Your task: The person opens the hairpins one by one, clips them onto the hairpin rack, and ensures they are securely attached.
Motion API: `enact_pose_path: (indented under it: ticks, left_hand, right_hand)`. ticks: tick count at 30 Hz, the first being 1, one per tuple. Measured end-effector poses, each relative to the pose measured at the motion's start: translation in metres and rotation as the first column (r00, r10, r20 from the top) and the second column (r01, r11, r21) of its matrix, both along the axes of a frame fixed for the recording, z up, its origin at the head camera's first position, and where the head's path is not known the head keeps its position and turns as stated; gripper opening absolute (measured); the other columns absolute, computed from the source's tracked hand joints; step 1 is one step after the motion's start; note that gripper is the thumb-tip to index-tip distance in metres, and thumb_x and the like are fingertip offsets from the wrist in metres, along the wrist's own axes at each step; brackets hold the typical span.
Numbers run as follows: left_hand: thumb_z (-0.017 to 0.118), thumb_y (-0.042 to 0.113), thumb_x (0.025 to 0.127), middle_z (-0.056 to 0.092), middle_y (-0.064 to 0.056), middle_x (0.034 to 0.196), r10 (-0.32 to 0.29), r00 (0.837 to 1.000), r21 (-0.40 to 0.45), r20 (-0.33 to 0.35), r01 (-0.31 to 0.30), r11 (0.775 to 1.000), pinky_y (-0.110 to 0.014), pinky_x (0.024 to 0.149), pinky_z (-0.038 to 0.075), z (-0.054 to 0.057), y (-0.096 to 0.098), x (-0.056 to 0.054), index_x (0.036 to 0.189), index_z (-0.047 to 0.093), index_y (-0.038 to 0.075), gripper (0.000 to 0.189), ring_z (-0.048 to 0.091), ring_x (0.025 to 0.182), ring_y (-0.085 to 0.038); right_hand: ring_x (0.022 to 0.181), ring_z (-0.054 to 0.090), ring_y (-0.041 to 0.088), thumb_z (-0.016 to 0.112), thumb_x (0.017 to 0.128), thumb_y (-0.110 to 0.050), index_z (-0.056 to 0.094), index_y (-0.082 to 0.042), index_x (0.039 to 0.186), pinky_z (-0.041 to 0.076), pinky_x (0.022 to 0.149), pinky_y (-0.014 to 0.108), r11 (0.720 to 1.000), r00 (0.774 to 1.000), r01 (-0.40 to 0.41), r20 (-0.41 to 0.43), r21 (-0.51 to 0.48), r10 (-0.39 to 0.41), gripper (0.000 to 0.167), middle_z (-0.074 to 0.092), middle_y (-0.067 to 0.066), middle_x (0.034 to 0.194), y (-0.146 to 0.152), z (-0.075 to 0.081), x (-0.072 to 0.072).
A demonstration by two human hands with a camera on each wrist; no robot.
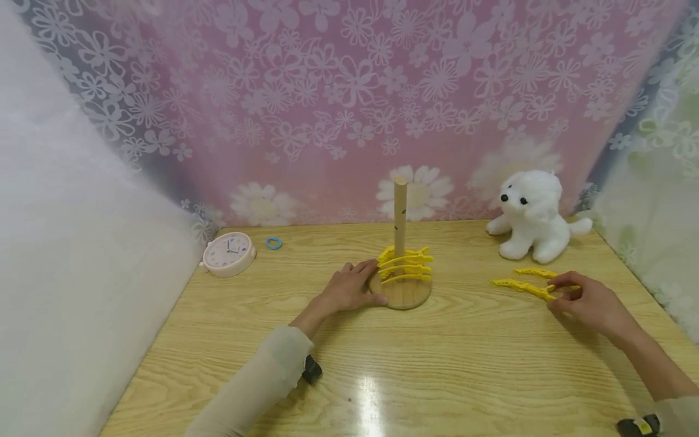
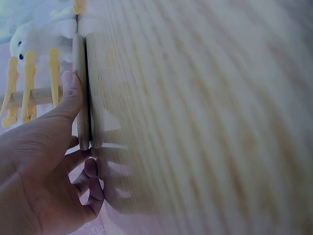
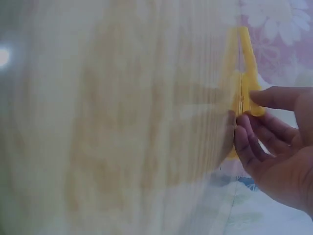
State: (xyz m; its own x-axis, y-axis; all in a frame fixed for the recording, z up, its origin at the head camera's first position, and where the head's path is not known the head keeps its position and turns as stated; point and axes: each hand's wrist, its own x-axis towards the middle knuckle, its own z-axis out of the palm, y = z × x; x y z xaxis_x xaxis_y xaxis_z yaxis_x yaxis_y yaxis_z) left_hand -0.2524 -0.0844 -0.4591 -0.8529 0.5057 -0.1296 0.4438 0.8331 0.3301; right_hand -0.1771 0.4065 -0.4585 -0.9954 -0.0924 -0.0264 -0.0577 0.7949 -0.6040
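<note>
A wooden post stand (image 1: 400, 212) with a round base (image 1: 404, 297) stands upright mid-table. Several yellow hair clips (image 1: 406, 270) are stacked around its lower post. My left hand (image 1: 346, 291) grips the left edge of the base, its thumb (image 2: 71, 90) along the rim and its other fingers curled at the edge. On the right, my right hand (image 1: 592, 303) pinches the handle end of a yellow hair clip (image 1: 519, 284) between thumb and fingertips, low over the table. Just behind it lies another yellow hair clip (image 1: 532, 271), partly hidden by the hand.
A white plush dog (image 1: 532, 215) sits at the back right, behind the loose clips. At the back left are a pink clock (image 1: 229, 254) and a small blue ring (image 1: 273, 243). A flowered pink curtain (image 1: 327, 121) borders the wood-grain table (image 1: 464, 364) at the rear.
</note>
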Motion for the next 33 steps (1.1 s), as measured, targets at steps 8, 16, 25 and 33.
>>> enact_pose_path:
  ticks: [8,16,25,33]
  left_hand:
    - [0.065,0.068,0.093,0.028,0.004,0.171,0.01,1.0,0.012,0.014,-0.01,1.0,-0.055,0.109,0.037,0.002,0.0,0.002,0.167,0.027,0.025,0.093,0.044,0.131,-0.029]
    - [0.064,0.068,0.093,0.028,0.005,0.17,0.009,1.0,0.019,0.016,-0.009,1.0,-0.053,0.107,0.038,0.003,0.0,0.003,0.166,0.027,0.026,0.092,0.045,0.128,-0.028]
    - [0.063,0.069,0.093,0.027,0.006,0.171,0.007,1.0,0.0,0.006,-0.007,1.0,-0.053,0.107,0.038,-0.003,0.0,0.0,0.167,0.027,0.026,0.093,0.044,0.128,-0.027]
    - [0.063,0.069,0.093,0.026,0.007,0.171,0.004,1.0,-0.006,0.005,-0.004,1.0,-0.054,0.109,0.038,-0.004,0.0,-0.002,0.167,0.025,0.028,0.093,0.044,0.13,-0.027]
  right_hand:
    - [0.088,0.049,-0.014,0.07,0.101,-0.014,0.055,0.004,0.131,0.052,0.066,0.026,0.995,0.998,-0.035,-0.062,-0.093,0.029,0.038,0.06,0.028,0.124,-0.009,0.001,0.002]
    - [0.09,0.056,-0.014,0.071,0.101,-0.027,0.062,0.0,0.138,0.053,0.069,0.025,0.995,0.997,-0.046,-0.072,-0.092,0.039,0.047,0.065,0.022,0.131,-0.016,0.008,0.002]
    - [0.096,0.063,-0.012,0.075,0.098,-0.017,0.067,-0.002,0.132,0.055,0.073,0.018,0.977,0.983,-0.105,-0.165,-0.187,0.074,0.038,0.066,-0.026,0.114,-0.023,0.018,0.004]
    - [0.099,0.069,-0.001,0.074,0.099,-0.02,0.069,-0.008,0.134,0.056,0.076,0.02,0.965,0.983,-0.111,-0.17,-0.236,0.071,0.038,0.072,-0.016,0.119,-0.046,0.036,0.002]
